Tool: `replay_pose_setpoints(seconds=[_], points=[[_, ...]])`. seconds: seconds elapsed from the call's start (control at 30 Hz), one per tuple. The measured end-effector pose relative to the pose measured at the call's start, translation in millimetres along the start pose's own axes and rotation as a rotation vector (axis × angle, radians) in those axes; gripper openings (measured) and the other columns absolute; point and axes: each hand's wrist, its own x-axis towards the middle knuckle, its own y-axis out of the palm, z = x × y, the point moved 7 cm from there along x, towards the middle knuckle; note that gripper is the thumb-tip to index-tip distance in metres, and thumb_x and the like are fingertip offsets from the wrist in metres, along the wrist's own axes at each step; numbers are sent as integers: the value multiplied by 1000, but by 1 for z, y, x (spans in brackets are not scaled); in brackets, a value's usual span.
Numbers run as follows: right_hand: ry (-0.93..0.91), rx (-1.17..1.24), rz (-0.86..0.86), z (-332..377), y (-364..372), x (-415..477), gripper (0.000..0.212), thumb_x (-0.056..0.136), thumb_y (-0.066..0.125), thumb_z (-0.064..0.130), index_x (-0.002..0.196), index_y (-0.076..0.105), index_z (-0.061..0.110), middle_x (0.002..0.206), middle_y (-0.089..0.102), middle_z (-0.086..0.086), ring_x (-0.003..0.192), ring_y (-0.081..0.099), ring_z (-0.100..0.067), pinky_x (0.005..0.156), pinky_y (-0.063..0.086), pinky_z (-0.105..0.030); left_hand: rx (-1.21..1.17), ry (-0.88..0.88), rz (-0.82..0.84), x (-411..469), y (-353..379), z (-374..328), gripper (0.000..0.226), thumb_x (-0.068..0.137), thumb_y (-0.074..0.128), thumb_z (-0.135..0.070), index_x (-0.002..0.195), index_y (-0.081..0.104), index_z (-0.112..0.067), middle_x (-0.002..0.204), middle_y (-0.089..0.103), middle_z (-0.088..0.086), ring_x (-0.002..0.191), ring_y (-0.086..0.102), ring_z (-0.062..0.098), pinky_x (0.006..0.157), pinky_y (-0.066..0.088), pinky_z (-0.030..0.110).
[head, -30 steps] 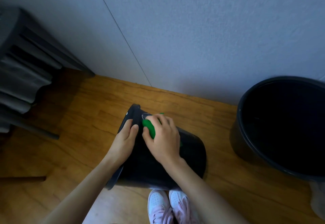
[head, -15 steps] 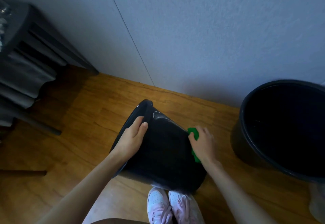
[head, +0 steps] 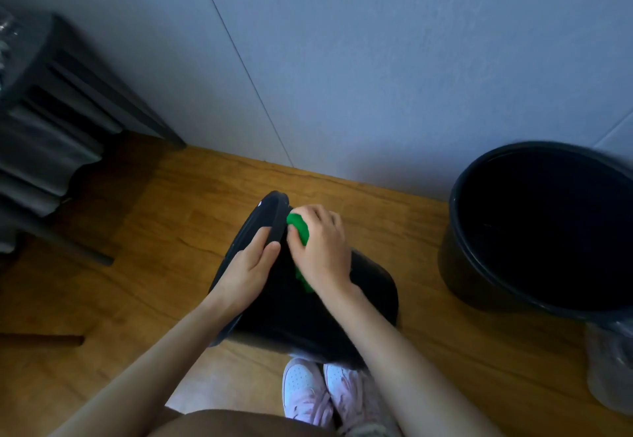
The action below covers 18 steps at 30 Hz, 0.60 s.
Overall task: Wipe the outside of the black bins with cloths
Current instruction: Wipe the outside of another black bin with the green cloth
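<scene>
Our right hand (head: 320,248) is closed over a bunched green cloth (head: 298,229), pressing it against the outside wall of the tipped black bin (head: 363,286), just below the rim (head: 263,212). Our left hand (head: 250,267) lies right beside it, fingers curled over that rim to hold the bin steady. The bin sits directly under both hands, its long axis running from the rim, farther from us and to the left, back to the base near our shoes (head: 322,392). We judge the next stroke will run along that axis, toward us and to the right, so the right hand is the better placed. A second, upright black bin (head: 459,265) stands well apart to the right on the wooden floor (head: 164,231).
</scene>
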Motion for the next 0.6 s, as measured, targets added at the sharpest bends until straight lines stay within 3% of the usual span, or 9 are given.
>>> replay_pose_setpoints(seconds=[0.13,0.2,0.3,0.37,0.43,0.53,0.6], points=[[181,32,152,-46,10,30,29,93,50,29,119,59,20,124,57,0,114,49,-26,85,40,-32,-16,10,-15,-3,4,-2,25,101,34,-26,84,40,-43,77,49,-11,67,50,0,67,40,20],[274,3,233,-74,16,35,37,93,49,32,127,55,18,132,54,-4,121,48,-29,94,40,-35,-51,2,-12,-5,7,-5,27,101,34,-24,82,39,-43,79,48,-16,68,56,-10,66,44,10],[355,-36,280,-100,14,23,42,93,48,35,131,51,17,134,52,-6,122,47,-30,96,43,-38,-75,4,-10,-9,13,-9,29,101,33,-20,82,39,-41,82,47,-18,65,49,-29,60,39,-5],[336,-53,238,-98,5,12,38,94,47,33,129,53,19,132,53,-4,119,48,-29,91,43,-35,-76,20,-22,-12,13,-10,27,101,33,-20,85,41,-40,83,50,-18,68,50,-28,64,40,-2],[260,-42,180,-79,-3,1,33,93,49,29,124,56,21,126,55,-1,116,49,-27,85,40,-30,-72,32,-38,-11,11,-7,22,101,34,-22,92,46,-38,86,57,-12,74,56,-17,72,46,13],[97,32,111,-27,-10,-7,28,91,52,27,118,59,22,121,57,2,111,48,-21,82,33,-24,-45,32,-79,-9,7,-1,19,101,35,-25,90,47,-35,81,55,-8,69,53,1,68,41,21],[18,79,77,0,-7,-7,26,90,53,28,115,59,22,118,57,4,108,47,-18,81,33,-24,-30,29,-88,-7,6,0,17,100,35,-24,94,51,-19,79,53,2,69,49,9,65,39,27]])
